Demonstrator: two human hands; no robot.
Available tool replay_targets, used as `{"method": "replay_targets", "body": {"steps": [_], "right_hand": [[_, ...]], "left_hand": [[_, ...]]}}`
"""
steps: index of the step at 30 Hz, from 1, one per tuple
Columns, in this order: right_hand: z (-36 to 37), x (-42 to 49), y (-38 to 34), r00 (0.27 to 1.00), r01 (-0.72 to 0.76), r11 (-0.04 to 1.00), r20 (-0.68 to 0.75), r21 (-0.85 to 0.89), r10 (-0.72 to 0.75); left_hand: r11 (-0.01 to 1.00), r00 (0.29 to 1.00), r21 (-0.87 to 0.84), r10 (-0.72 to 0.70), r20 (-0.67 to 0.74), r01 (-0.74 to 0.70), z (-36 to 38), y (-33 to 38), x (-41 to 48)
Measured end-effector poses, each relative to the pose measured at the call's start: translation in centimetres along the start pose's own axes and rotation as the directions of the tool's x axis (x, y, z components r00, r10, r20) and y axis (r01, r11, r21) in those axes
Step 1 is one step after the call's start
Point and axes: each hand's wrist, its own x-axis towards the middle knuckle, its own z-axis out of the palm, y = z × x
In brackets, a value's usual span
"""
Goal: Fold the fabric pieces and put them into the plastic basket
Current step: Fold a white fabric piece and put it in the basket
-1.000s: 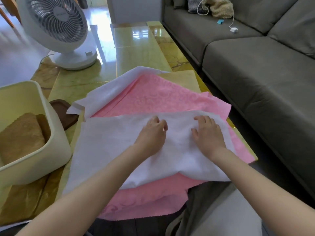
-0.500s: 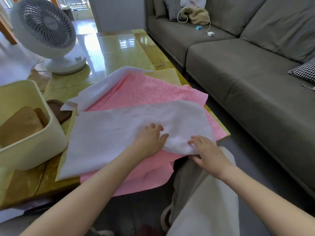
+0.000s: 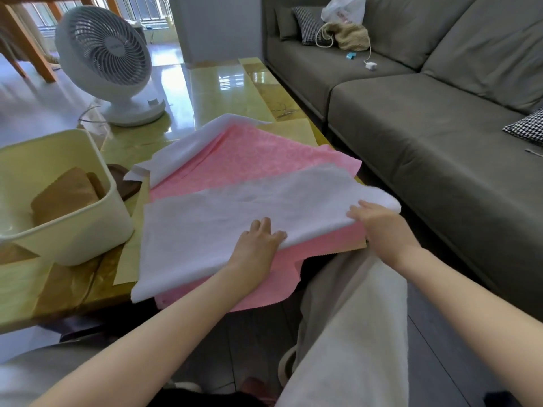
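Head: left hand, right hand pinch white fabric.

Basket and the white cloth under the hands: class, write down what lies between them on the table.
In the head view, a narrow strip of yellowish sheet separates the basket from the white cloth; a dark brown board sits at its far end.

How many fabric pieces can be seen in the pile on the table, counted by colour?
White: 2, the top white fabric and the far white fabric
Pink: 1, the pink fabric
Yellow: 1, the yellow fabric underneath
Total: 4, as far as the layers show
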Motion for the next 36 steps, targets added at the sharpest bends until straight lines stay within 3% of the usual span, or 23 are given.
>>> {"method": "replay_targets", "body": {"steps": [2, 8, 11, 14, 17, 21, 30, 36], "right_hand": [[1.1, -0.9, -0.1, 0.974, -0.130, 0.991, 0.193, 0.036, 0.120], [1.7, 1.1, -1.8, 0.936, -0.162, 0.986, 0.311, -0.038, 0.166], [1.3, 2.8, -4.1, 0.960, -0.122, 0.992, 0.259, 0.040, 0.108], [0.9, 4.5, -7.9, 0.983, 0.004, 0.986, 0.178, 0.168, -0.034], [1.4, 6.3, -10.9, 0.968, 0.100, 0.962, 0.200, 0.253, -0.154], [2.6, 9.7, -14.1, 0.939, 0.153, 0.938, 0.249, 0.311, -0.236], [4.8, 17.8, -16.6, 0.918, 0.103, 0.947, 0.337, 0.303, -0.208], [5.9, 20.4, -16.9, 0.934, 0.110, 0.963, 0.307, 0.246, -0.185]], "left_hand": [[1.000, 0.999, 0.005, 0.016, 0.039, -0.016, 0.7, 0.6, -0.4], [0.970, 0.997, -0.242, 0.034, 0.073, -0.015, 1.6, 0.2, -1.0], [0.908, 0.996, -0.412, -0.056, 0.071, 0.080, 0.8, -1.2, -1.4], [0.886, 0.979, -0.429, -0.204, -0.017, 0.177, 0.8, -5.0, -1.8], [0.832, 0.909, -0.418, -0.416, -0.033, 0.365, 1.3, -9.5, -2.4], [0.675, 0.750, -0.404, -0.660, 0.044, 0.618, 2.1, -14.8, -3.4], [0.540, 0.636, -0.453, -0.768, 0.080, 0.709, 3.0, -17.2, -2.1], [0.474, 0.584, -0.484, -0.805, 0.099, 0.735, 3.4, -18.1, -1.5]]}}
